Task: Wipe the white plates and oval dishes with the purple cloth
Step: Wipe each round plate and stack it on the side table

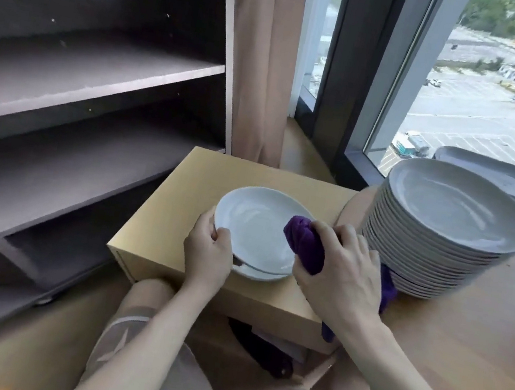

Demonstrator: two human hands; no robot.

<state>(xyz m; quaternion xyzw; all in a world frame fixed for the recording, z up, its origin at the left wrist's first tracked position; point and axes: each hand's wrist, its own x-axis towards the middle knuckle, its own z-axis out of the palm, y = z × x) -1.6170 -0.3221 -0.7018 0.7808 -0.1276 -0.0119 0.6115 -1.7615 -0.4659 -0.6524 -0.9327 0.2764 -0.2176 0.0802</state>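
Observation:
A white plate (254, 224) is tilted over a low wooden box (176, 232), with another white plate (253, 273) lying under it. My left hand (208, 254) grips the upper plate's near-left rim. My right hand (339, 268) holds a bunched purple cloth (304, 244) against the plate's right side; the cloth's tail hangs down past my wrist. A tall stack of white plates (447, 225) stands on the table to the right. Behind it lie oval dishes (495, 175) by the window.
A grey shelf unit (90, 94) with bare shelves stands to the left of the box. A beige curtain (264, 61) and the window frame (346, 74) are behind. The wooden table (461, 345) runs along the right. My knees are below, near a dark object on the floor.

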